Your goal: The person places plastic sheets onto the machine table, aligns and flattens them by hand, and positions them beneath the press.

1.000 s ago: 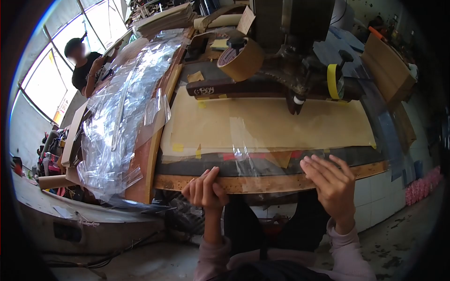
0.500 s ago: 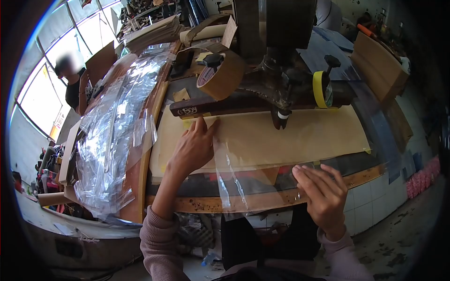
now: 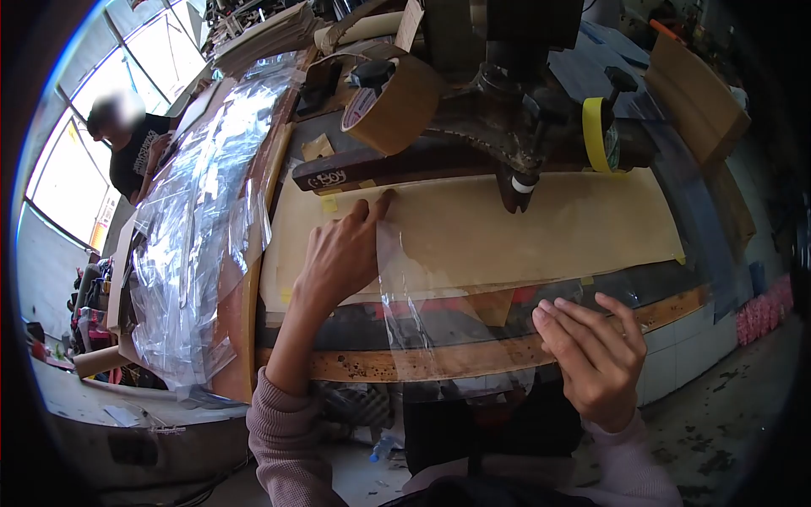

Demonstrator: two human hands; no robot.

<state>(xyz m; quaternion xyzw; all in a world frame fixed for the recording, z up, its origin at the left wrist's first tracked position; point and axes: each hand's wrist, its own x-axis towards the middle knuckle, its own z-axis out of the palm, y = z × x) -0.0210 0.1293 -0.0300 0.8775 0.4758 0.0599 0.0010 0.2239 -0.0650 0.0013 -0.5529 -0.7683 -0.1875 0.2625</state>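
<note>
A clear plastic sheet (image 3: 439, 338) lies over the front of the brown paper (image 3: 507, 228) and hangs past the wooden table edge (image 3: 363, 366). My left hand (image 3: 342, 249) rests on the paper at the sheet's left side, fingers apart and pointing at the dark press bar (image 3: 405, 160). Its thumb side touches or nearly touches the plastic. My right hand (image 3: 596, 355) is above the front edge at the sheet's right side. Its fingers are bent together around something I cannot make out, perhaps hidden by the sheet's transparency.
A brown tape roll (image 3: 393, 101) and a yellow tape roll (image 3: 596, 135) hang on the machine. Plastic sheets (image 3: 203, 194) are piled at left. Another person (image 3: 127, 139) stands beyond them. Cardboard (image 3: 693, 101) leans at back right, and a pink bundle (image 3: 764, 308) is at right.
My left hand has moved from the front edge up over the paper, near the press bar. My right hand has stayed near the front edge. The other person has shifted.
</note>
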